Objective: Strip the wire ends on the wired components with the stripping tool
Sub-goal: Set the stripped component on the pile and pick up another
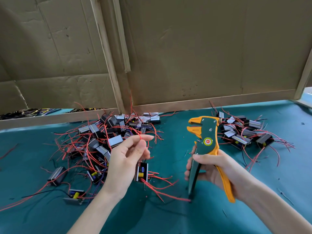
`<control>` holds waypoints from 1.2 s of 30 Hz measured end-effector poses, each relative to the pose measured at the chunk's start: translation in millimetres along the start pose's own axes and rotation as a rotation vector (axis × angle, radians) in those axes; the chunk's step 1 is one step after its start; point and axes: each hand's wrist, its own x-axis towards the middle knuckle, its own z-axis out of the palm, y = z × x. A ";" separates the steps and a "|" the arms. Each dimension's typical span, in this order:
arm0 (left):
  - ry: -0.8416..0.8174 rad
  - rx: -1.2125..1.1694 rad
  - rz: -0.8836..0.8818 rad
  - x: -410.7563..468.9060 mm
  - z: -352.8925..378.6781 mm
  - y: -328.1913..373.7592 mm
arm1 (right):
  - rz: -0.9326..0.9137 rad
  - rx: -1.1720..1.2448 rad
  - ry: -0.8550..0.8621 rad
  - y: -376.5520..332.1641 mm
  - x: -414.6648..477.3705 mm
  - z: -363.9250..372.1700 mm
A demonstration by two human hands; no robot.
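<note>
The orange and green stripping tool (206,141) stands upright in the right hand (211,168), jaws apart. One wired component (141,172) is beside the left hand (125,159), which pinches its red wire (147,144).

Even soft daylight, faint shadows, sharp centre, wide-angle bending at edges

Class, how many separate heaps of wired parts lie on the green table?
2. The large heap lies left, behind the left hand; the small heap lies right, behind the stripping tool. More may be out of view.
</note>
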 end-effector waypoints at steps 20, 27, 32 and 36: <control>-0.046 0.297 0.181 -7.3 2.2 15.7 | 0.093 -0.131 -0.445 6.3 -15.2 8.8; -0.020 0.070 0.092 -6.7 2.3 24.5 | 0.111 -0.098 -0.472 7.8 -19.1 15.1; -0.072 0.043 0.037 -9.2 6.9 25.9 | 0.104 -0.086 -0.516 7.5 -20.2 15.6; -0.103 0.047 -0.003 -8.9 8.7 24.7 | 0.102 -0.085 -0.532 6.9 -20.2 15.8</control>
